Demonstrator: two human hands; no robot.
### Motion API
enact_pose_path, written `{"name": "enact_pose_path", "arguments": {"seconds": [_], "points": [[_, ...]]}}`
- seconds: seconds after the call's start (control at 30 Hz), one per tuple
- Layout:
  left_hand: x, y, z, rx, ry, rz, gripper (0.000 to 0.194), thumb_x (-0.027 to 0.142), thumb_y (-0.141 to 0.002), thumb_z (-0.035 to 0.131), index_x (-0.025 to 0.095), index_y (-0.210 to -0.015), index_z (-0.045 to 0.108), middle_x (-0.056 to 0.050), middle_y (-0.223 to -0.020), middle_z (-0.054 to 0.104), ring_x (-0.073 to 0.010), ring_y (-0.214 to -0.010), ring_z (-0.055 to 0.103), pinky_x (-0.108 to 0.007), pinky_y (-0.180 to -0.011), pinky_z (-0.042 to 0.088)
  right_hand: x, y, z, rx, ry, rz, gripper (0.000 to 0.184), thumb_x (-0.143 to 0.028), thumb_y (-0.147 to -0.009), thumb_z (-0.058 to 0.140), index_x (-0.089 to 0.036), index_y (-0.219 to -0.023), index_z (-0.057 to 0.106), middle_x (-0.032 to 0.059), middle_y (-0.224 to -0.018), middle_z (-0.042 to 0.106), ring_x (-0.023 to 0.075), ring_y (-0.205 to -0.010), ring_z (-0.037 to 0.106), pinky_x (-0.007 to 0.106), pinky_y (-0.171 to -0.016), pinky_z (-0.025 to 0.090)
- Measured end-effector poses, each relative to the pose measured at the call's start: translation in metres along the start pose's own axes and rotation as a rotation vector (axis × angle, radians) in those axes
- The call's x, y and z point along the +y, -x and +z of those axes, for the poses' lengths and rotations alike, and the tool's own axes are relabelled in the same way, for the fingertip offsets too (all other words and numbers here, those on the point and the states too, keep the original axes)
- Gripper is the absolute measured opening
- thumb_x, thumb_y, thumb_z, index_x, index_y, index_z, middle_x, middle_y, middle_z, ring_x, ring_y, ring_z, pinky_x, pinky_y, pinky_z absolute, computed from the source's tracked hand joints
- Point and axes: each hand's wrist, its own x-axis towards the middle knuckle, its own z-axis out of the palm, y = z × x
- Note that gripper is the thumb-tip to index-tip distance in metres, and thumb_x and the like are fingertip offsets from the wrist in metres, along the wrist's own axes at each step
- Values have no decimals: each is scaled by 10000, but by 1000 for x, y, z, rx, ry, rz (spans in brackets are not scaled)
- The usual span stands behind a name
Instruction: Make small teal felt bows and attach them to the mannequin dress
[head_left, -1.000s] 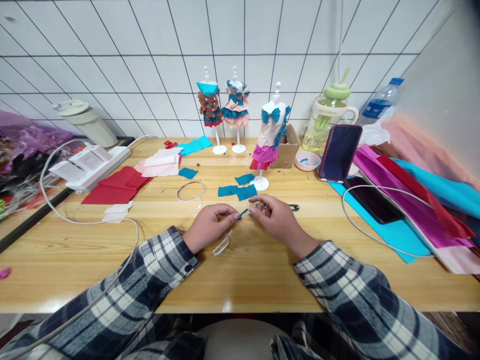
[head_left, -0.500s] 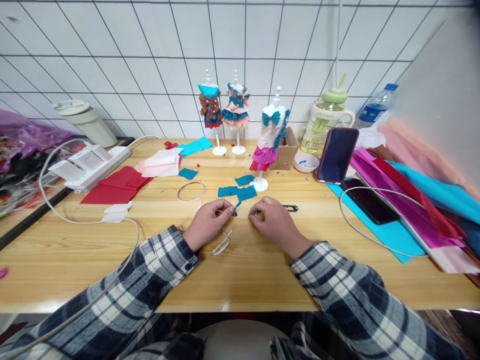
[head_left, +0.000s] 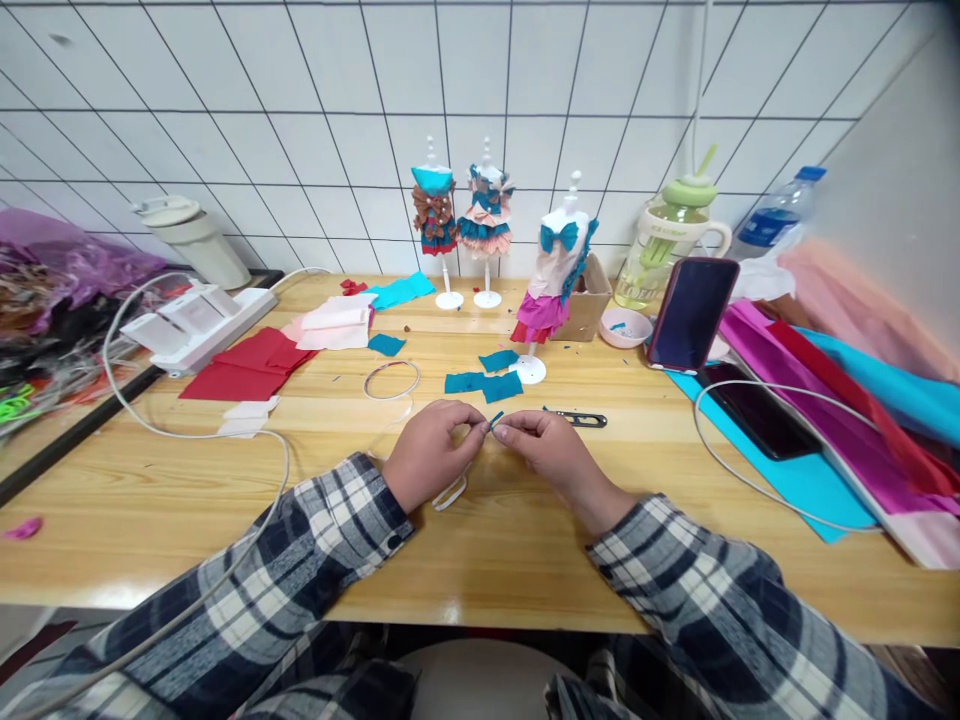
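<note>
Pinching a thin teal strip (head_left: 496, 419)

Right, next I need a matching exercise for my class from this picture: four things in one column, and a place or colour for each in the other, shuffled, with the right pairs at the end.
Things
1. Bowl
2. Narrow blue strip
3. Bottle
4. Power strip

Places and colours
A. Between the left hand and the right hand
B. White, beside the red cloth
C. Pale pink, near the cardboard box
D. Blue-capped, at the back right

Right pairs: 1-C, 2-A, 3-D, 4-B
</note>
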Motion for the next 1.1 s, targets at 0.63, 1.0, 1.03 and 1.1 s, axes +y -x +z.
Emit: {"name": "enact_pose_path", "arguments": {"seconds": [0.63,1.0,1.03,1.1], "points": [[1,0,-3,-1,-37,169,161,268,-882,514,185,-851,648,-57,-856,679,-199,-839,589,-345,-785,442,8,-4,-2,73,86,-33,314,-434,-674,687,-153,-810,716,24,-719,679,113,-569,523,230,-487,379],[0,1,-2,-9,-54,159,179,295,-897,505,196,-862,650,-54,-857,678,-200,-845,596,-345,-794,443,7,-3,0,74,50,-13,304,-416,-667,690,-150,-812,715,17,-703,675,111,-566,523,227,-486,378],[0,2,-3,7,-53,150,176,306,-896,512,196,-886,650,-54,-869,680,-200,-851,597,-343,-795,445,7,-3,0,81,42,-17,300,-415,-670,688,-151,-810,711,15,-705,674,110,-565,522,229,-494,382],[1,3,-4,69,-52,149,179,332,-880,550,198,-949,646,-57,-907,684,-201,-876,599,-340,-811,446,7,-3,1,94,33,-24,302,-421,-681,684,-151,-814,709,14,-703,672,113,-572,528,237,-516,398]]}}
